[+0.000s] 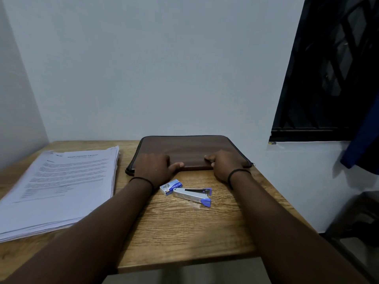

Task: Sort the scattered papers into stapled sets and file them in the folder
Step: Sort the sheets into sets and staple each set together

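Observation:
A brown zip folder (188,148) lies flat at the back of the wooden table (184,232), against the wall. My left hand (153,167) grips its near edge at the left, thumb along the rim. My right hand (223,163) grips the same edge at the right. A thick stack of printed white papers (59,187) lies on the table's left side. A silver stapler with blue ends (192,196) and a small blue box of staples (170,186) sit just in front of the folder, between my forearms.
A white wall stands right behind the table. A dark barred window (328,68) is at the upper right, with blue cloth (363,144) hanging below it. The table's right edge drops to the floor, where a dark object (359,218) stands.

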